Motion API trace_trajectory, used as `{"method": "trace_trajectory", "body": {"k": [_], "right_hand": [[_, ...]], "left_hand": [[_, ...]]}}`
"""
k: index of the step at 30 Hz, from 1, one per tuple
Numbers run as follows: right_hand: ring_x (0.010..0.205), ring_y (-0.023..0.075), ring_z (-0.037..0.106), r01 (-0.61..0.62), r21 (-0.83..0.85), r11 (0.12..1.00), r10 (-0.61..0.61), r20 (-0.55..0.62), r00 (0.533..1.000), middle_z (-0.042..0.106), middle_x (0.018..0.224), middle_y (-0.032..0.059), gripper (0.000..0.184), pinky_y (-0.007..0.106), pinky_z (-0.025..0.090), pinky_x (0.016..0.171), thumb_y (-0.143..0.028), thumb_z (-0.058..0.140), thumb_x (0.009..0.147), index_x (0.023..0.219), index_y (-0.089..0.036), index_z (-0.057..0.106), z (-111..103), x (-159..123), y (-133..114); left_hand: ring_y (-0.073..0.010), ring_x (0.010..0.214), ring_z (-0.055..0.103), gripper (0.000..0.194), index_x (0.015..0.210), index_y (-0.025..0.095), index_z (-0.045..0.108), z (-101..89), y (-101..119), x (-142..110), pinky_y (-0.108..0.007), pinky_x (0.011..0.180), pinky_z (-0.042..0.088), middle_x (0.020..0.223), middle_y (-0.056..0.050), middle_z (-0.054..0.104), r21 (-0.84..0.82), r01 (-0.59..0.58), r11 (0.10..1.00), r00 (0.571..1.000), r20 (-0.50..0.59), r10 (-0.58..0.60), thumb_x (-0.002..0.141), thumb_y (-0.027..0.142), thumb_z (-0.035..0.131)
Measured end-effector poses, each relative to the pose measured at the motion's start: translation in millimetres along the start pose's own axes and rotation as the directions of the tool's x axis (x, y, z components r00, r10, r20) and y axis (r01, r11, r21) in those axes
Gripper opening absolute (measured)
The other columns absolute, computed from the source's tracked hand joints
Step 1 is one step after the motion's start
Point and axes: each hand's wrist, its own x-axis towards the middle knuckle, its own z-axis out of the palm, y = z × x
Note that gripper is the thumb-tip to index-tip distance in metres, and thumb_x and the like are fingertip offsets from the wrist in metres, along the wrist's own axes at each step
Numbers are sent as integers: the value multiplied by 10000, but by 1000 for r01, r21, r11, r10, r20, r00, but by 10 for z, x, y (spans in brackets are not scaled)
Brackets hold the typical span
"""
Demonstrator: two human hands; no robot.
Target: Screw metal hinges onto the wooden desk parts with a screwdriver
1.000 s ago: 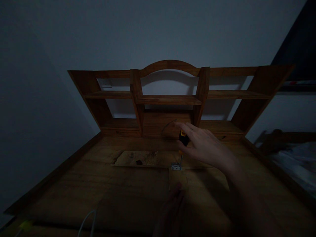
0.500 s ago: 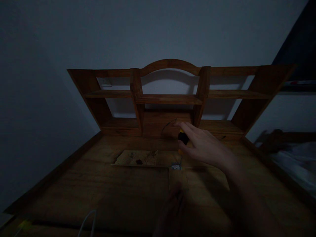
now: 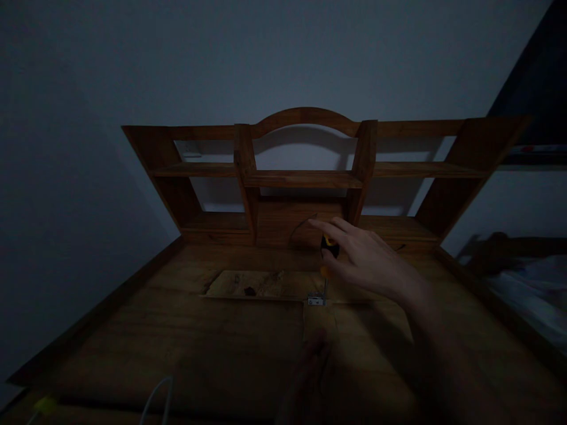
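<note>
My right hand (image 3: pixel 363 260) is closed around the black and yellow handle of a screwdriver (image 3: pixel 329 248). The screwdriver stands nearly upright, its shaft running down to a small metal hinge (image 3: pixel 316 300) on the wooden desktop (image 3: pixel 199 336). The hinge lies at the end of a light wooden piece (image 3: pixel 318 321). Low in the view my left hand (image 3: pixel 308 378) rests by the near end of that piece, in deep shadow. Its fingers are too dark to make out. Whether the tip sits in a screw cannot be seen.
A wooden shelf unit (image 3: pixel 303 178) rises along the desk's back against the wall. Behind the hinge runs a shallow recess (image 3: pixel 261 283) with rough, damaged wood. A white cable (image 3: pixel 156 392) loops at the front left, near a yellow object (image 3: pixel 45 405).
My right hand's fingers have shifted slightly on the screwdriver, and more yellow shows on its handle. The screwdriver stays at the hinge. My left hand has barely moved.
</note>
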Motion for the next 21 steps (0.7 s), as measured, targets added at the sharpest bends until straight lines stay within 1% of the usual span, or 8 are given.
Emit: {"method": "trace_trajectory", "body": {"k": [3,6,9,11,13,16,19,21], "right_hand": [[1264,260,600,42,29,999,-42,14,999,556,1481,79,516,426,452,1072,-286,437,1016,1529,-221,438,-11,-3,-1],[1198,246,641,57,21,998,-57,-11,998,626,1399,91,430,387,467,1011,-329,389,1058,1449,-195,508,10,17,-8],[967,231,706,26,-42,999,-26,-10,1000,736,1103,64,350,333,475,804,-419,366,1079,1218,-210,610,29,40,-23],[801,232,702,-14,-118,993,14,-1,1000,727,865,35,386,319,424,684,-518,373,1063,1073,-220,618,25,45,-33],[748,246,694,-49,-170,984,49,-3,999,711,783,30,422,322,399,657,-581,390,1036,1050,-224,616,10,42,-40],[923,264,711,-36,-117,993,37,3,999,750,1040,63,344,350,457,781,-463,475,1011,1237,-237,603,-13,25,-41],[1152,260,663,23,-1,1000,-23,20,1000,649,1376,73,489,377,468,959,-304,520,966,1452,-258,496,-18,7,-39],[1212,247,640,52,55,997,-53,27,998,612,1437,64,503,375,462,1007,-280,502,981,1482,-260,474,-10,0,-39]], "left_hand": [[-339,1578,176,370,1163,143,767,-28,6,19,-514,1319,94,1500,-163,554,36,7,999,1000,-10,-6,811,242,709],[-337,1576,188,372,1176,156,765,-75,-4,26,-535,1317,96,1491,-153,566,73,3,997,1000,4,-3,820,245,701],[-317,1571,219,395,1240,189,739,-116,-30,26,-527,1318,98,1500,-117,564,88,-4,996,1000,21,3,857,259,676],[-303,1566,240,425,1296,199,709,-127,-46,24,-504,1322,98,1527,-106,538,91,9,996,1000,24,-11,879,264,656],[-294,1561,256,450,1335,200,683,-122,-56,21,-493,1323,93,1553,-106,508,93,21,995,1000,20,-23,892,260,640],[-299,1561,258,443,1329,202,686,-92,-53,6,-508,1319,97,1557,-108,503,100,14,995,1000,12,-15,892,256,640],[-315,1562,250,390,1272,186,721,-46,-31,-28,-525,1314,115,1532,-114,531,99,-12,995,1000,11,11,895,257,646],[-319,1565,240,359,1233,177,739,-11,-15,-54,-528,1313,115,1509,-121,553,100,-21,995,1000,14,20,892,247,652]]}}
